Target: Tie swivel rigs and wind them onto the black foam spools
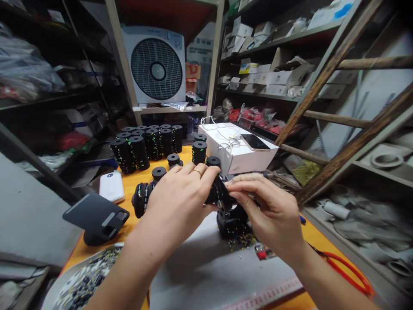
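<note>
Head view: a person, two-handed, at an orange worktop [311,232].
Lettering: a white "D" reads clearly on the red carton [192,71]; the print on the box fan [158,71] and the pink marks of the ruler [267,297] are too small for me to read from where I stand.
Black roll: a row of black discs [141,200] at the front of the worktop, its middle hidden by the hand.
Long axis: crosswise, nearly level; the left end points toward the dark phone stand [100,217], the other toward the right hand.
Left grip: left hand [180,198], ringed, palm down, fingers and thumb closed around the black roll.
Right grip: right hand [271,211], thumb and forefinger pressed together at the roll's right end; whether anything lies between them, I cannot tell.
Black base [230,224]: below the right end, beside scattered yellow-green bits [241,242].
Standing rolls [161,142]: grouped behind, axes upright.
White box [245,161]: behind the right hand, a phone [254,142] lying on top.
</note>
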A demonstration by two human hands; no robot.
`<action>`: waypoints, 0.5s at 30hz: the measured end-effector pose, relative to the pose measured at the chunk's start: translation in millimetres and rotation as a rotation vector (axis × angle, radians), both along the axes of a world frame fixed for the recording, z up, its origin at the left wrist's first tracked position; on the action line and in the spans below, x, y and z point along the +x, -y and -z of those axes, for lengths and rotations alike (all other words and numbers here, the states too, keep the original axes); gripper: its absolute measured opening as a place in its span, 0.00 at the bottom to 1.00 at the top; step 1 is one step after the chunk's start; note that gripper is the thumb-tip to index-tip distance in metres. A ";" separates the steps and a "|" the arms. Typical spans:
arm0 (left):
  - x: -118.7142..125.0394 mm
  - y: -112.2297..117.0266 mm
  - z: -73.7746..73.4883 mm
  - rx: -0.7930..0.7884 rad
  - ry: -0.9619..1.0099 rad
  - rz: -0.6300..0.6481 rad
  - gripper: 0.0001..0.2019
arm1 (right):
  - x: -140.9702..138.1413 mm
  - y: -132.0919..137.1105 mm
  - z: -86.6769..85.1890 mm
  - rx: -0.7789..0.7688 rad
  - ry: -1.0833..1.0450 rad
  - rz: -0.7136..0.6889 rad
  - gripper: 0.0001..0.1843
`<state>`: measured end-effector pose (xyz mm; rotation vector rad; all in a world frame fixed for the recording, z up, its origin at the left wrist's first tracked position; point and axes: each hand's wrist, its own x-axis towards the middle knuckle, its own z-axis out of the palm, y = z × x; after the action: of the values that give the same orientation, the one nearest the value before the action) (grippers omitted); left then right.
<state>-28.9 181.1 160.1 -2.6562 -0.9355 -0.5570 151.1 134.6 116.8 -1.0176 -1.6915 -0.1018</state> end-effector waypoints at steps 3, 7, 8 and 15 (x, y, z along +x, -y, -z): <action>-0.6 0.9 -0.2 -0.004 0.007 0.001 0.27 | -1.6 -0.4 5.0 0.033 -0.004 0.017 0.09; -1.0 0.7 0.6 0.002 0.011 0.002 0.25 | -3.4 -0.3 11.0 0.091 0.008 0.042 0.11; -0.9 0.5 0.7 0.001 0.013 0.003 0.25 | -3.6 -0.5 12.7 0.108 0.015 0.048 0.12; -0.9 -0.2 0.8 0.018 0.026 0.010 0.22 | -2.3 -5.1 23.3 0.219 0.104 0.094 0.17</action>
<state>-29.8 181.3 159.2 -2.6452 -0.9213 -0.5999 148.9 139.7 93.5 -0.9389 -1.6839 -0.3993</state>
